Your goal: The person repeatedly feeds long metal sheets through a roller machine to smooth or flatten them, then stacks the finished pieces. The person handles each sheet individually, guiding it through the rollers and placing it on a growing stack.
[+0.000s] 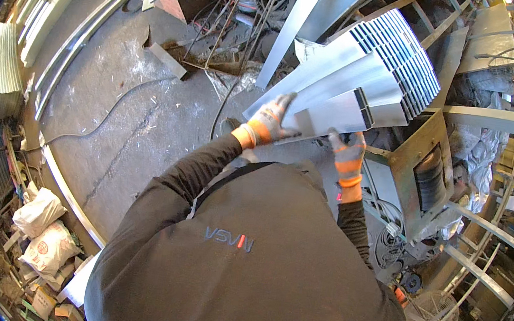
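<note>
A stack of shiny folded sheet-metal pieces (pixel 333 73) lies fanned out in front of me, their ridged ends toward the far right. On its near side rests a shorter metal piece (pixel 331 113) with a dark slotted end. My left hand (pixel 267 123), in a grey and orange glove, is spread over the left end of the metal, thumb apart from the fingers. At the short piece's near edge, my right hand (pixel 348 158), gloved alike, takes hold with thumb and fingers; their undersides are hidden.
A rusty metal frame with a dark roll (pixel 430 177) stands right of the stack. Cables and scrap (pixel 220 45) lie beyond on the concrete floor (pixel 103 95). White sacks (pixel 48 240) sit at lower left, a wire fan guard (pixel 434 320) at lower right. Long metal strips line the left.
</note>
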### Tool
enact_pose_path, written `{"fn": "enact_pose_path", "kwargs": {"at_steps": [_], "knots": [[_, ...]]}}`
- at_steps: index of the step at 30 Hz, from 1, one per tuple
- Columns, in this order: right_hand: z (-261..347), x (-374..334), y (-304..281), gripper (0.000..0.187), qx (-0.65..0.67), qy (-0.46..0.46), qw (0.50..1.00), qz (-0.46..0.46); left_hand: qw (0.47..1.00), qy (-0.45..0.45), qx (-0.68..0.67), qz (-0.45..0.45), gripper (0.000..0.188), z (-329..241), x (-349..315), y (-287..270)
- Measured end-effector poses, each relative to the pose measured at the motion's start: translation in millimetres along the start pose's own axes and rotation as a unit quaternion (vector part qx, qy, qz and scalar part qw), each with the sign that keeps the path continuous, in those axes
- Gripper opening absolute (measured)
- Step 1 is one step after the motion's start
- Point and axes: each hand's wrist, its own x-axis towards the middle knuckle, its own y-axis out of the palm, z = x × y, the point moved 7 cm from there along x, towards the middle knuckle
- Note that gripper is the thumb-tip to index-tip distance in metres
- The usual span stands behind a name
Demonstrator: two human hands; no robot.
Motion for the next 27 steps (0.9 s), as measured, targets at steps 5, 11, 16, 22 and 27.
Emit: {"fn": "enact_pose_path", "kwargs": {"at_steps": [5, 11, 16, 22, 27], "knots": [[-88.7, 41.1, -3.5, 0.045, 0.103, 0.061, 0.992, 0.025, 0.973, -0.174, -0.113, -0.1, 0.1, 121.5, 4.5, -59.1], [-119.5, 81.5, -16.9, 0.047, 0.089, 0.032, 0.995, 0.038, 0.963, -0.216, -0.007, -0.159, 0.082, 175.3, -8.3, -102.9], [-140.9, 94.9, -31.9, 0.046, 0.093, 0.026, 0.993, 0.067, 0.937, -0.271, -0.115, -0.19, 0.073, 150.2, -3.7, -74.5], [-135.6, 100.9, -55.0, 0.047, 0.094, 0.03, 0.992, 0.083, 0.926, -0.274, -0.197, -0.172, 0.077, 111.5, 10.5, -33.5], [-142.7, 108.7, -55.2, 0.046, -0.029, -0.029, 0.996, 0.083, 0.938, -0.276, -0.158, -0.135, 0.075, 98.3, 23.9, -27.4]]}}
